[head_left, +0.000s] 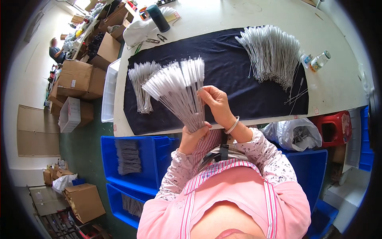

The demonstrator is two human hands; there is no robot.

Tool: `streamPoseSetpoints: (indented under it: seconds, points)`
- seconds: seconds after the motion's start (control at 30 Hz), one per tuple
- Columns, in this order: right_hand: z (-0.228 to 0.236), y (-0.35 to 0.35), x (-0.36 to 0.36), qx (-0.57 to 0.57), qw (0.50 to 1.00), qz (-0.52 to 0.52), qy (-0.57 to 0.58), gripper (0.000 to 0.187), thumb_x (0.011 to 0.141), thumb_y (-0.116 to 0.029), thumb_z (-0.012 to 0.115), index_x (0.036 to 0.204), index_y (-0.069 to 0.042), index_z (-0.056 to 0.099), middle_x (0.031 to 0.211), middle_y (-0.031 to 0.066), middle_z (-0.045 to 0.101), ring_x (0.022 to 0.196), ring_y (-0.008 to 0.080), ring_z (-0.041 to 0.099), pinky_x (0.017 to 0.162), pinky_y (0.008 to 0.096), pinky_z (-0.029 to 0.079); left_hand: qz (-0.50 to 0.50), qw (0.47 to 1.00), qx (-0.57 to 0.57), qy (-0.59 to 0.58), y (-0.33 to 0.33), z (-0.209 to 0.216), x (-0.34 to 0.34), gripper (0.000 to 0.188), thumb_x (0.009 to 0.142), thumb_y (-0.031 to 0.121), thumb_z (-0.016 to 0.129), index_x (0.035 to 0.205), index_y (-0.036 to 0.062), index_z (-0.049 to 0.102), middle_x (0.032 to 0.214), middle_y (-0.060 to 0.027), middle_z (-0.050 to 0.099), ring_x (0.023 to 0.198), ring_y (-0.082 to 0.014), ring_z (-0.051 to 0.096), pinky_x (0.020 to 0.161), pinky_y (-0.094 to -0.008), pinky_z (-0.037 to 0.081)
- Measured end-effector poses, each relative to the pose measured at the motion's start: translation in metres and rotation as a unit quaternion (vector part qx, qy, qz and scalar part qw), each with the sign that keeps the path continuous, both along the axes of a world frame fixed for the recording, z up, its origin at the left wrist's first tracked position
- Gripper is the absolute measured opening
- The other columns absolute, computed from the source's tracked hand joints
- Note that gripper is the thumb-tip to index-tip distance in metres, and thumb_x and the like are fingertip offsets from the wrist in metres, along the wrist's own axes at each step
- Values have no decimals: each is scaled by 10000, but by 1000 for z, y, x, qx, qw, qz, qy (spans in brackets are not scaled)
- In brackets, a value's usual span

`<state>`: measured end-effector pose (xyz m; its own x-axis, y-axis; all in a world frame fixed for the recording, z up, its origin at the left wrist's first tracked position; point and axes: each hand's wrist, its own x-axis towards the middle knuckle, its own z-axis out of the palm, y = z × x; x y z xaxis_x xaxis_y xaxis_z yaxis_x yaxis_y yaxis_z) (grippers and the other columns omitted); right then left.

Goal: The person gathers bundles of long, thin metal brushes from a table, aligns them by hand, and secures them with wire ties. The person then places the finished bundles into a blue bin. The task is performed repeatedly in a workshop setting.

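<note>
White table [223, 14], black cloth [227, 71] on it. Big wire-handled brush heap [274, 57] on the right; my fanned brush bundle [179, 89] is over the cloth's left part, just right of a smaller brush pile [140, 85]. My left hand [194, 136] is closed round its wire ends; right hand [217, 104] half curled, fingertips at the fan's right edge (can't tell if they've caught a wire). Risk: left grip slackens, brushes splay and spill.

Held brushes [175, 84], lower ends hidden
</note>
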<state>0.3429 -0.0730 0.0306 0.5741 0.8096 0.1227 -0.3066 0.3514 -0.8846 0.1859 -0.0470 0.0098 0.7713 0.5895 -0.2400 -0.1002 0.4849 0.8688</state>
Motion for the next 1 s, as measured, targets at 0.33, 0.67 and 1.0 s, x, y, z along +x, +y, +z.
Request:
streamPoseSetpoints:
  seconds: [0.33,0.67,1.0]
  points:
    - [-18,17,1,-28,996,23,84,168,936,-187,582,928,-24,620,732,-26,587,634,32,519,578,189,444,75,997,-23,-12,-1,-10,-1,471,796,-45,611,1231,0,434,861,-120,642,684,-172,609,566,-292,494]
    - [-17,24,-3,-43,995,93,3,169,917,-182,614,884,-20,649,724,-14,613,592,20,507,540,169,417,73,988,-133,20,-14,-11,0,381,799,-12,655,1143,33,499,879,-99,636,716,-178,612,556,-302,493]
    - [-8,24,4,-73,995,57,25,139,885,-131,620,895,3,656,765,36,658,563,41,559,485,168,433,94,986,-135,-13,-4,-18,-4,338,835,9,636,1134,25,479,909,-139,635,712,-164,601,488,-256,459]
